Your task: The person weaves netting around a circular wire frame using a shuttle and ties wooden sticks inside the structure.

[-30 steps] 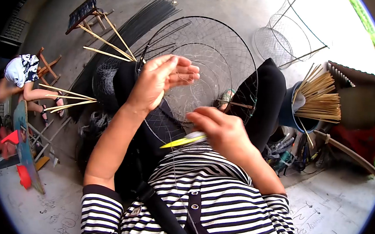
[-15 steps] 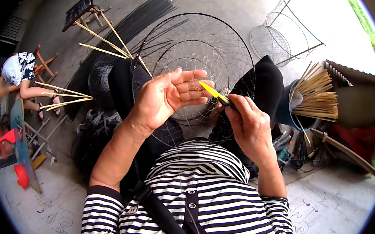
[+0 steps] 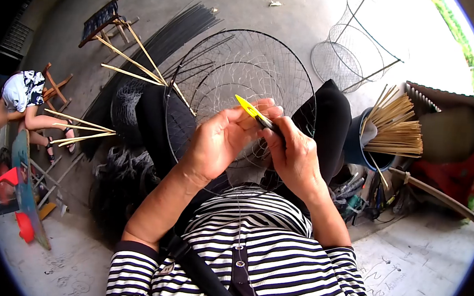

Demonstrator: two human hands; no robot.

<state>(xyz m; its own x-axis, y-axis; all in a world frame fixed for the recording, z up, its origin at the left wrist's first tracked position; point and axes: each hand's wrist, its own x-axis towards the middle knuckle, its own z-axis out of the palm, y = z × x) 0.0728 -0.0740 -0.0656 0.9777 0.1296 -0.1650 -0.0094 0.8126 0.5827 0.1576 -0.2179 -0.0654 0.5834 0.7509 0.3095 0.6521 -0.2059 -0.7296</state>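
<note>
A yellow netting needle (image 3: 246, 106), with dark line wound toward its rear, points up and left in front of my chest. My right hand (image 3: 298, 153) grips its rear end between thumb and fingers. Palm up, my left hand (image 3: 213, 143) lies beside and behind the needle, its fingers stretched out and slightly curved; whether it touches the needle is unclear. Between my knees stands a round net cage with a thin dark hoop (image 3: 246, 31) and pale mesh. Both hands are over its near side. A thin line runs down over my striped shirt (image 3: 274, 245).
At right, a blue bucket (image 3: 354, 143) holds many bamboo sticks (image 3: 400, 124). Another net cage (image 3: 338, 58) stands beyond. Dark rods (image 3: 185, 24) lie on the floor at left, near a folding stool (image 3: 99, 23). A person (image 3: 21, 95) sits far left.
My right hand has moved left and brought the needle across my left hand's fingers. The needle's tip now points more upward. My left hand has shifted slightly right and its fingers have curled somewhat.
</note>
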